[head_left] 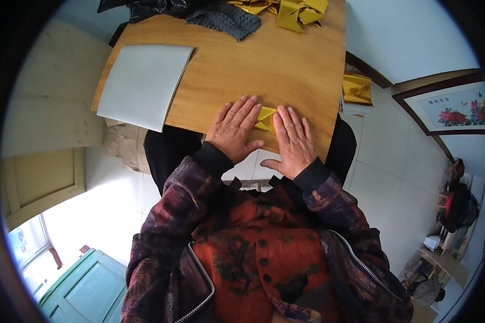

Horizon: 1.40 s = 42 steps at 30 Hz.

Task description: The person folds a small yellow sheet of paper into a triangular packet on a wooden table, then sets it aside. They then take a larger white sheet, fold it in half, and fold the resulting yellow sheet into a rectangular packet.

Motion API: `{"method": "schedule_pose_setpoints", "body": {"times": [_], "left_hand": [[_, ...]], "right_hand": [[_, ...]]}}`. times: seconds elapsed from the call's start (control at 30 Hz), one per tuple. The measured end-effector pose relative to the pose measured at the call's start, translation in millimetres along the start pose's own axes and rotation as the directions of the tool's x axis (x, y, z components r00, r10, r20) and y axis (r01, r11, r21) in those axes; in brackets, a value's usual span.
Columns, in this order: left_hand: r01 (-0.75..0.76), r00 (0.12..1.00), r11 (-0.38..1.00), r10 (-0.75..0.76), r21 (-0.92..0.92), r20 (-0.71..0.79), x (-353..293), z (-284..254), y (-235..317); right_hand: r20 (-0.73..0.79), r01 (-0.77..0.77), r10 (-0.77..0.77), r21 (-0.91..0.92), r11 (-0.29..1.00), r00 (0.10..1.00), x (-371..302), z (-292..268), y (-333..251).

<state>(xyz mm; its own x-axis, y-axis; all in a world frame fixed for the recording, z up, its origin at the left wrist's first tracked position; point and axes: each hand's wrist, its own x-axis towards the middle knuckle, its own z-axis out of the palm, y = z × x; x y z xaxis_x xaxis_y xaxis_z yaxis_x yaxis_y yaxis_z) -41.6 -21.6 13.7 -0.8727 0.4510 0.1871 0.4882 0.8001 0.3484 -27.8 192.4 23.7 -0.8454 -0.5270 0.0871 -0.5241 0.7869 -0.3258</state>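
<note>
A small piece of folded gold foil paper point(264, 119) lies flat near the front edge of the wooden table point(237, 70). My left hand point(236, 126) rests over its left end, palm down, with the fingers stretched out. On its right end lies my right hand point(293, 134), also flat, fingers extended and thumb pointing inward. Only the middle of the foil shows between the two hands; its ends are hidden beneath them. Neither hand is closed round anything.
A pale grey sheet or booklet point(145, 86) lies on the table's left. At the far side are folded gold paper pieces point(299, 13), a dark grey knitted cloth point(226, 20) and black plastic point(151, 8). More gold paper point(357, 89) sits on a stack beyond the right edge.
</note>
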Motion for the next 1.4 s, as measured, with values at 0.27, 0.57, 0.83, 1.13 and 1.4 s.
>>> {"method": "schedule_pose_setpoints", "body": {"times": [0.27,0.57,0.83,1.13,1.4], "left_hand": [[0.005,1.000,0.999,-0.005,0.034,-0.004,0,1,1],[0.048,0.999,0.999,-0.048,0.008,0.011,-1,3,3],[0.041,0.999,0.998,-0.041,0.053,-0.002,0,10,3],[0.059,0.997,0.998,-0.061,0.038,0.052,0,3,3],[0.037,0.998,0.997,-0.041,0.075,0.045,1,-1,4]], "right_hand": [[0.068,-0.059,0.061,-0.040,0.997,0.996,4,-4,-5],[0.075,-0.063,0.065,-0.019,0.998,0.995,4,-6,-1],[0.057,-0.026,0.029,-0.055,0.998,0.998,-12,-13,-13],[0.062,-0.058,0.063,-0.090,0.994,0.996,-2,0,-19],[0.047,-0.073,0.075,-0.040,0.997,0.996,-4,-1,-19]]}}
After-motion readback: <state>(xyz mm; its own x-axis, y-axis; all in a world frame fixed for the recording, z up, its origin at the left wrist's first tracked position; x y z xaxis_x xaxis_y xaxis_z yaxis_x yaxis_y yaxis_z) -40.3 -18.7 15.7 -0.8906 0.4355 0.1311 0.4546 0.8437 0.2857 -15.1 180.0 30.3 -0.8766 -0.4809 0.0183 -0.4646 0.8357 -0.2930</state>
